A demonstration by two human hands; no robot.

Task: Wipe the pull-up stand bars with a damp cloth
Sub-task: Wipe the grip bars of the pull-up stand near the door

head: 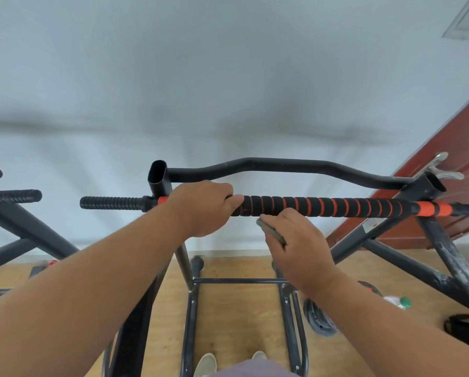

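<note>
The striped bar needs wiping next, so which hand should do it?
The right hand, probably: it holds the cloth just below the striped bar. The left hand grips the bar, with no cloth seen.

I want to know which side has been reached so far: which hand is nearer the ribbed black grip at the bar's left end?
The left hand. It grips the striped bar just beside the ribbed grip; the right hand, holding the cloth, sits farther right, below the bar.
</note>
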